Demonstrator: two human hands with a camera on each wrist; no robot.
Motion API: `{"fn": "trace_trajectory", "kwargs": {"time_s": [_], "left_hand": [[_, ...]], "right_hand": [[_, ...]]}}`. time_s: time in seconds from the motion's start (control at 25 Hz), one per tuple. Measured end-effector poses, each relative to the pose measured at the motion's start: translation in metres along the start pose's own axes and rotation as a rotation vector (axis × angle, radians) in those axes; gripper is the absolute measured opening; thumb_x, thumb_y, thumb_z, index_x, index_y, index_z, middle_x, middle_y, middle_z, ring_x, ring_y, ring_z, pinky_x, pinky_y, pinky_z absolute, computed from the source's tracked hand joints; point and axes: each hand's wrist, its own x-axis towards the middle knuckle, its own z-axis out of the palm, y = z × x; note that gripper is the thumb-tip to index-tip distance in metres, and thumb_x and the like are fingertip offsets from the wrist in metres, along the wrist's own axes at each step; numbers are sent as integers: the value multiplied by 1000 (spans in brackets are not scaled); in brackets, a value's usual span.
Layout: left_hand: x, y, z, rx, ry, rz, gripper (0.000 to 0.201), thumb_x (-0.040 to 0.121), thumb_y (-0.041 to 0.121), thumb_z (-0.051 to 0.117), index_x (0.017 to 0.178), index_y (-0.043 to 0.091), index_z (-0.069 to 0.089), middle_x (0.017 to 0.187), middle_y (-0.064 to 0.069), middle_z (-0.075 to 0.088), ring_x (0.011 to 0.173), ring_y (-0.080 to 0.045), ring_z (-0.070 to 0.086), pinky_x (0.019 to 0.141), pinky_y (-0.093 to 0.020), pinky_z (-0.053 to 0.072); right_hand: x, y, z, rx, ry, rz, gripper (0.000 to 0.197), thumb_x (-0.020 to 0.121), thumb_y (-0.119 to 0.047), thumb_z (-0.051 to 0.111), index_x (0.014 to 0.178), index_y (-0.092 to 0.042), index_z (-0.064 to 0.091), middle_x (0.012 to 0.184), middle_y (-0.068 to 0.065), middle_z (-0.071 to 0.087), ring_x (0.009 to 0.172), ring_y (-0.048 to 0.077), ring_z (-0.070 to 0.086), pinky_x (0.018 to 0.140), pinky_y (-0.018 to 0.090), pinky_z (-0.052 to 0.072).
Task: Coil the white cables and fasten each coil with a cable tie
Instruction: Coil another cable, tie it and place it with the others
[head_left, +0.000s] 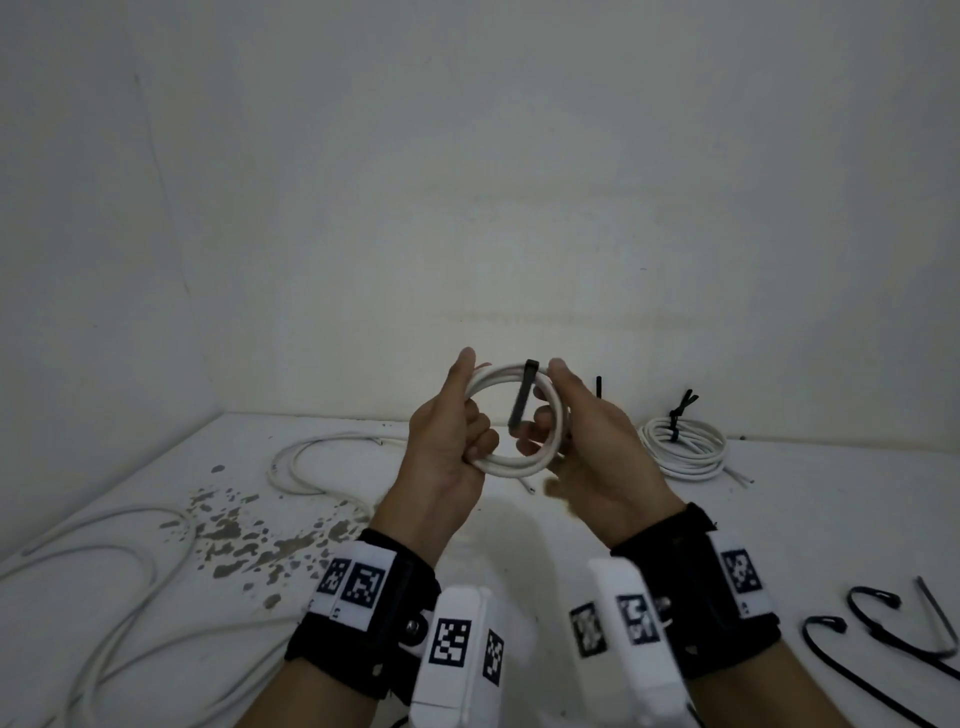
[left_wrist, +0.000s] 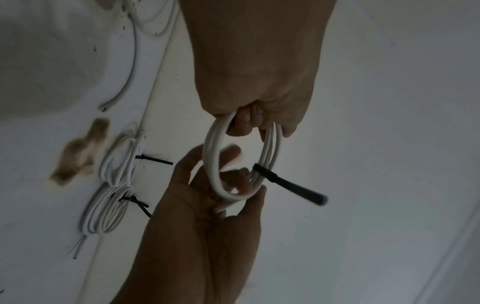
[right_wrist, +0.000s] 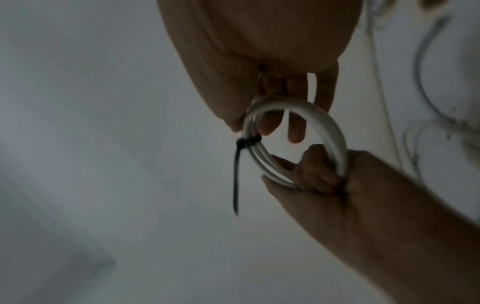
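Coil (head_left: 511, 415) held in air above surface (head_left: 571, 499), black tie (head_left: 523, 397) cinched round its top, tail hanging loose. Left hand (head_left: 447, 436) gripped coil's left side, fingers curled through loop. Right hand (head_left: 587, 441) pinched right side. Tied coil (head_left: 683, 447) lay behind right; loose cable (head_left: 311, 462) left; spare ties (head_left: 883, 618) near right.

Plain whitish wall (head_left: 519, 182) — dim light — above a white (brown-stained) surface (head_left: 779, 530).
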Motion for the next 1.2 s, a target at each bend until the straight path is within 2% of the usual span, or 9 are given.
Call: {"fn": "trace_trajectory", "kwargs": {"time_s": [0.08, 0.16, 0.28, 0.4, 0.52, 0.72, 0.88, 1.08, 1.2], "left_hand": [[2, -1, 0, -38, 9, -48, 31, 86, 35, 73, 68, 20, 52, 51, 7, 15, 38, -8, 16, 36, -19, 19], [0, -4, 4, -85, 37, -76, 34, 85, 32, 75, 66, 20, 49, 49, 7, 16, 37, -8, 16, 35, -19, 19], [-2, -14, 7, -7, 87, -6, 35, 84, 28, 76, 63, 17, 51, 46, 6, 19, 38, -9, 18, 36, -20, 21], [0, -16, 7, 57, 99, 41, 33, 84, 25, 77, 62, 16, 54, 45, 6, 20, 39, -9, 18, 37, -21, 23], [3, -16, 5, 51, 129, 40, 34, 84, 21, 76, 62, 14, 51, 46, 5, 22, 37, -10, 19, 36, -21, 22], [14, -17, -8, 62, 172, 6, 38, 82, 15, 76, 60, 14, 45, 42, 6, 23, 35, -9, 18, 35, -20, 21], [19, -20, -17, 87, 192, -23, 41, 81, 15, 78, 61, 16, 42, 42, 7, 23, 35, -9, 19, 35, -20, 21], [23, -23, -22, 137, 167, -59, 32, 87, 29, 74, 70, 15, 50, 43, 7, 26, 37, -9, 22, 40, -21, 25], [25, -32, -32, 193, 63, -210, 33, 93, 44, 63, 82, 14, 53, 48, 4, 34, 41, -10, 30, 45, -23, 33]], "right_hand": [[1, -2, 0, 200, -38, 49, 37, 96, -47, 58, 81, -13, 60, 51, -2, 32, 41, 12, 35, 47, 24, 42], [5, 6, 1, 113, 78, -59, 42, 99, -48, 53, 83, -9, 59, 51, -2, 22, 42, 11, 23, 42, 23, 36], [6, 15, 3, 78, 208, -175, 44, 102, -44, 50, 83, -6, 60, 48, -1, 23, 39, 12, 24, 40, 22, 35], [6, 12, 1, 103, 150, -143, 43, 102, -44, 50, 83, -6, 60, 51, 0, 23, 43, 13, 24, 43, 25, 36], [7, 13, 1, 110, 198, -153, 39, 103, -39, 51, 79, -9, 55, 50, 0, 24, 43, 14, 23, 42, 24, 34], [6, 23, 2, 154, 160, -140, 30, 104, -25, 51, 77, -12, 49, 52, -1, 26, 42, 12, 25, 47, 29, 41], [6, 28, -1, 158, 129, -72, 27, 105, -24, 50, 81, -12, 46, 53, 1, 28, 44, 14, 27, 54, 33, 46], [11, 30, -13, 149, 42, 6, 20, 102, -29, 56, 96, -10, 53, 55, 3, 42, 45, 15, 40, 66, 38, 54], [12, 45, -30, -66, 64, 83, 17, 99, -19, 60, 110, -6, 56, 65, 7, 56, 57, 20, 57, 70, 39, 56]]}}
